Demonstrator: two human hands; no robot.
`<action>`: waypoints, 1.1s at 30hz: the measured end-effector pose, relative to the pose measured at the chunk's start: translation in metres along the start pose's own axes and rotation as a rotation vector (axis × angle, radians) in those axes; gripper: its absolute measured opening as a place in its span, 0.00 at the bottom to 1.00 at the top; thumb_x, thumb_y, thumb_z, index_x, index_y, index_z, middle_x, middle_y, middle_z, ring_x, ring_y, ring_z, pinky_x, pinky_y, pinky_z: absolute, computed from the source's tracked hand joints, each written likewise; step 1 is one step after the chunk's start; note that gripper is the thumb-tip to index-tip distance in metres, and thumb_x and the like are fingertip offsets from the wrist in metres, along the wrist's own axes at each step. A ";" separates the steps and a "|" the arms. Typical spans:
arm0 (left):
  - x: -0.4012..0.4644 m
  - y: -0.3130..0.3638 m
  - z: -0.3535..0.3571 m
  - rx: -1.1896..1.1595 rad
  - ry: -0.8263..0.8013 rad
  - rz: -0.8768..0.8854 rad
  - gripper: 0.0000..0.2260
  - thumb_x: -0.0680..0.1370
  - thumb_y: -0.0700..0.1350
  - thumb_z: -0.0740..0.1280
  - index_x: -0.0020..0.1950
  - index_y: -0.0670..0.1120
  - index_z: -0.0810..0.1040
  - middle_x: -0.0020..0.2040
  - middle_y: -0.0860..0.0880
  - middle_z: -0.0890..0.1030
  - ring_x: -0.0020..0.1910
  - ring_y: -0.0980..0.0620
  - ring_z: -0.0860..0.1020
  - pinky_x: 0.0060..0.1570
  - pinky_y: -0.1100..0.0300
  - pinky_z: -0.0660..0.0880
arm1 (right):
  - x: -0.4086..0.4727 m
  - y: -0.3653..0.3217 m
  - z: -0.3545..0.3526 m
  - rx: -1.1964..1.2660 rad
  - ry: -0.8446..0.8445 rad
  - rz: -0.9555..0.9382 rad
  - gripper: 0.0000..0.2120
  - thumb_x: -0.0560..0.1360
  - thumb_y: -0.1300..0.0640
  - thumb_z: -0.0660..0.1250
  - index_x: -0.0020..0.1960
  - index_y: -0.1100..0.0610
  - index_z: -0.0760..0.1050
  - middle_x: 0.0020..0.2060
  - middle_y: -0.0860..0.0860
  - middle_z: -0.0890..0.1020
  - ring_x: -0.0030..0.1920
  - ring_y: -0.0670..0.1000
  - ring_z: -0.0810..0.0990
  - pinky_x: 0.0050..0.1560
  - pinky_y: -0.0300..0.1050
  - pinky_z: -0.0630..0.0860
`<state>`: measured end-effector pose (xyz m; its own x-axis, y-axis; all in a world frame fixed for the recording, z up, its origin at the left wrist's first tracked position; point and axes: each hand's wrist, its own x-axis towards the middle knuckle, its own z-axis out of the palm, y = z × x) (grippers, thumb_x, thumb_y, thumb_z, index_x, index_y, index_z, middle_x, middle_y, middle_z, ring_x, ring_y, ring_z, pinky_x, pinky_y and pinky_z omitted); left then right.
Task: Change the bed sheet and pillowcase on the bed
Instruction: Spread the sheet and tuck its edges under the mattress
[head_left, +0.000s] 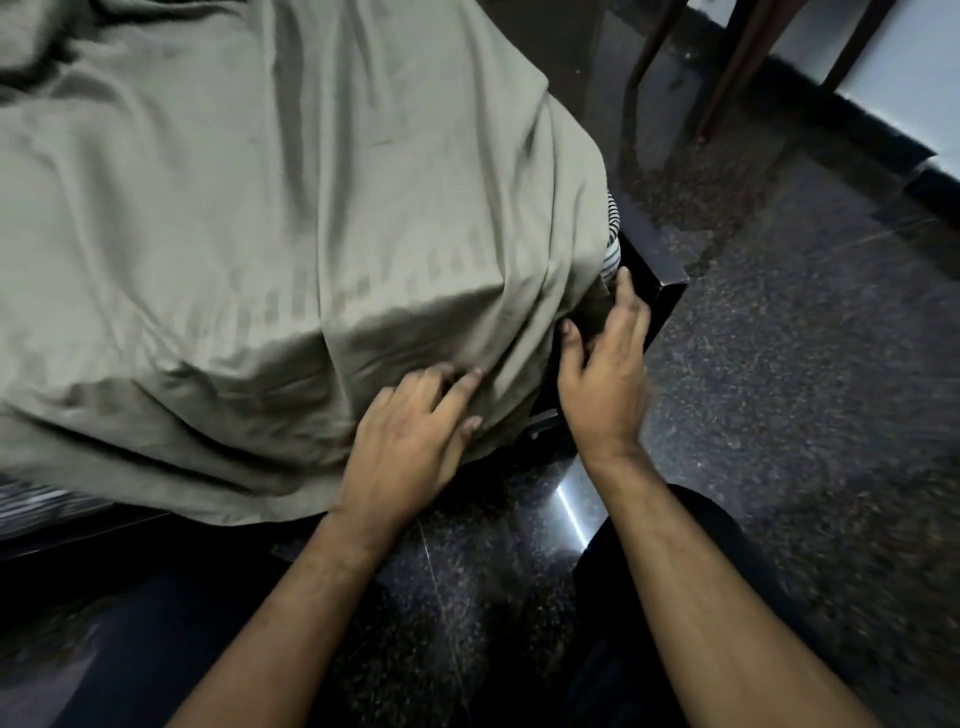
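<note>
We are fitting the grey-green bed sheet (249, 218) over the near corner of the striped mattress (612, 244), where it already drapes loose over the dark bed frame (670, 288). Our left hand (410, 441) presses the cloth with relaxed fingers, grasping nothing; our right hand (605, 374) pinches the hanging edge at the corner. Next, we judge, that edge needs tucking under the mattress.
</note>
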<state>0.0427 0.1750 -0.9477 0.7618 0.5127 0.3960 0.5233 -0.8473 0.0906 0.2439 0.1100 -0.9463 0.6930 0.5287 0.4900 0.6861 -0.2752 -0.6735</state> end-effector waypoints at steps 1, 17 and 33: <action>0.006 0.003 -0.001 -0.007 0.001 -0.001 0.23 0.81 0.53 0.64 0.74 0.47 0.72 0.63 0.45 0.76 0.58 0.44 0.75 0.48 0.49 0.74 | 0.001 0.000 0.000 -0.022 0.007 0.020 0.29 0.82 0.47 0.63 0.79 0.54 0.59 0.70 0.51 0.72 0.57 0.55 0.82 0.44 0.52 0.81; -0.026 -0.018 0.060 0.149 -0.174 0.009 0.56 0.58 0.61 0.83 0.80 0.47 0.62 0.64 0.42 0.74 0.59 0.44 0.72 0.56 0.49 0.72 | -0.028 0.087 -0.074 -0.701 -0.546 0.441 0.19 0.83 0.45 0.55 0.57 0.57 0.78 0.54 0.62 0.83 0.54 0.66 0.82 0.53 0.54 0.77; -0.027 -0.015 0.086 0.195 -0.142 -0.065 0.13 0.73 0.42 0.66 0.57 0.46 0.78 0.51 0.44 0.77 0.49 0.40 0.75 0.47 0.46 0.71 | -0.021 0.030 -0.028 -0.079 -0.203 0.313 0.17 0.80 0.45 0.65 0.57 0.58 0.69 0.51 0.56 0.81 0.51 0.61 0.80 0.47 0.53 0.75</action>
<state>0.0472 0.1861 -1.0386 0.7630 0.5912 0.2613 0.6261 -0.7764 -0.0716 0.2564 0.0677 -0.9614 0.8192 0.5555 0.1425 0.4687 -0.5053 -0.7246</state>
